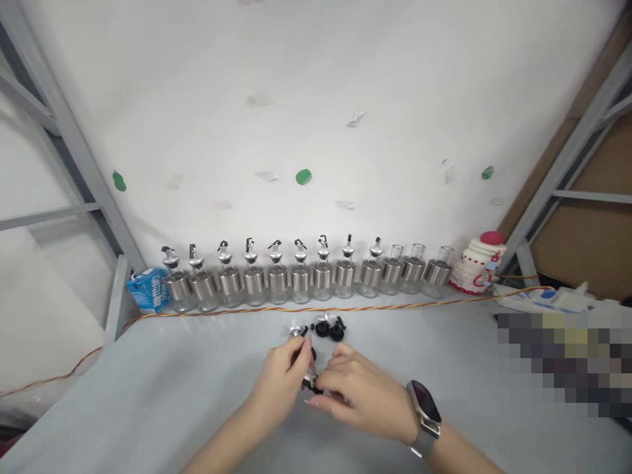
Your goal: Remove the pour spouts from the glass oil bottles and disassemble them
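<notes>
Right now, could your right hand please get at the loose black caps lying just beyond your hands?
Probably yes: the black caps lie on bare table just past the right hand, nothing between, though its fingers are busy with a small spout part.

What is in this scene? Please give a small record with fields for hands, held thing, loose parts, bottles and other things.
left hand: left hand pinches one end of the small spout part
right hand: right hand, with a dark-faced wristwatch, grips the other end
held thing: small silver and black pourer spout, between both hands
loose parts: black and silver spout pieces on the grey table
bottles: row of clear glass bottles with steel collars along the wall; nine capped, three at the right open
other things: blue carton, red and yellow twisted cable, white and red cake-shaped toy
</notes>
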